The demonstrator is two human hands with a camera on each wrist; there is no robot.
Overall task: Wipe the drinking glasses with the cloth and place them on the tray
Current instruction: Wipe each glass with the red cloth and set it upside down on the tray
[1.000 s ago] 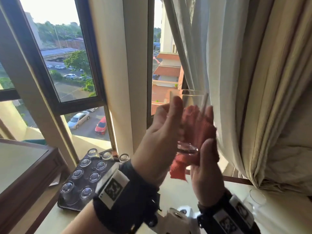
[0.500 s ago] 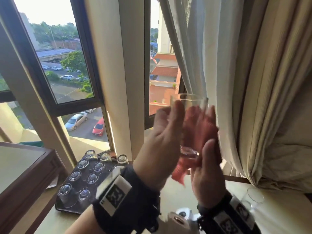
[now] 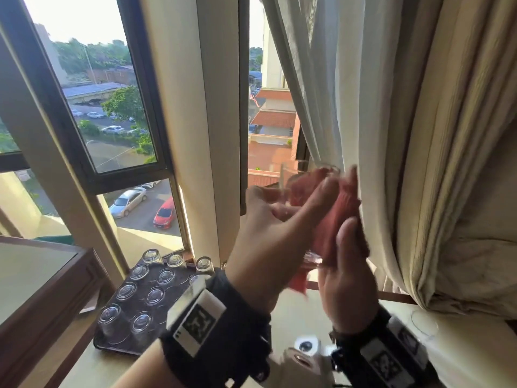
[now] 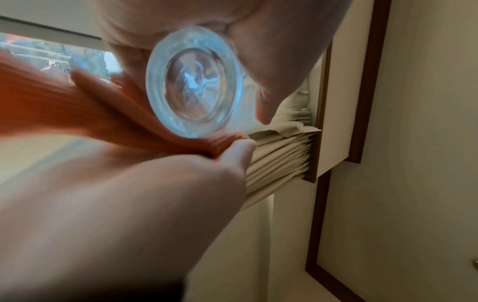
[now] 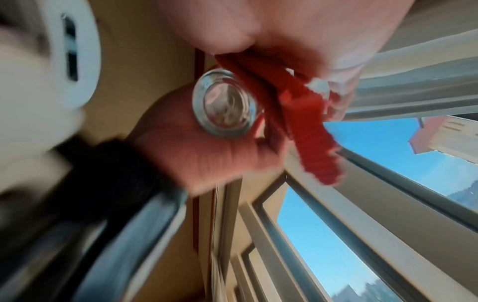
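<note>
Glass: I see the drinking glass (image 3: pixel 300 197) held up before the window, base toward me.
Cloth: red cloth (image 3: pixel 333 217) wrapped against its side.
Left hand (image 3: pixel 268 236): fingers curled round the glass.
Right hand (image 3: pixel 347 278): pinching the cloth to the glass.
Tray: dark tray (image 3: pixel 112 341) on the bench (image 3: pixel 470 357), upturned glasses (image 3: pixel 156 295) on it.
Room: cream curtain (image 3: pixel 419 135) at right.
Writing: none I can read.
</note>
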